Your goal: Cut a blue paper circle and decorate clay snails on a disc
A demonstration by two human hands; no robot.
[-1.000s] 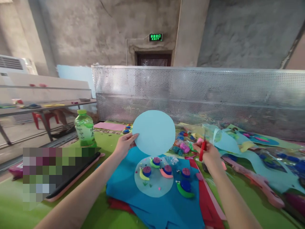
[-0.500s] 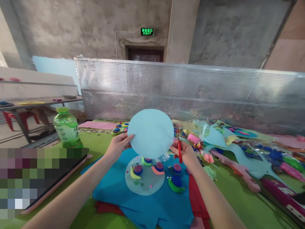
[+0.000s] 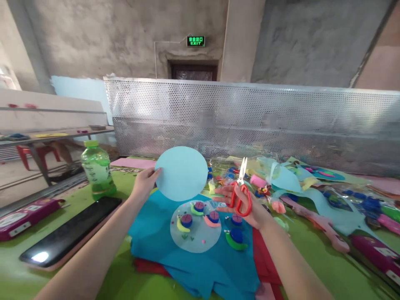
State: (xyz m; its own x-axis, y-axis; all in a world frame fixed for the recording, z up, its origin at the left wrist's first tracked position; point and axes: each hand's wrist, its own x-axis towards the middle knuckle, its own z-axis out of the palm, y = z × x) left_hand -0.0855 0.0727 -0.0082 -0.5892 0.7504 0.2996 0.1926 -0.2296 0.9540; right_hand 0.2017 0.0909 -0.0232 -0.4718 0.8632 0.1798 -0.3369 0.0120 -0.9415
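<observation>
A pale blue paper disc [image 3: 181, 173] is pinched at its left edge by my left hand [image 3: 146, 182]. My right hand [image 3: 250, 204] holds red-handled scissors [image 3: 243, 200], their blades pointing up and slightly parted; its other fingers stretch toward the left. Below lies a light round piece [image 3: 195, 233] bearing several small clay snails with purple-topped shells, on blue sheets [image 3: 153, 233]. A green snail with a blue shell [image 3: 236, 238] and another purple-topped shell sit on the blue sheets to its right.
A green bottle [image 3: 98, 171], a black phone [image 3: 71, 233] and a purple box [image 3: 28, 217] stand or lie at the left. Paper scraps [image 3: 321, 208] and bagged clay cover the right side. Behind the table rises a perforated metal panel [image 3: 250, 121].
My right hand has come away from the disc and its fingers have spread, with the scissors now upright. The disc has shifted left in my left hand. The view has turned slightly left.
</observation>
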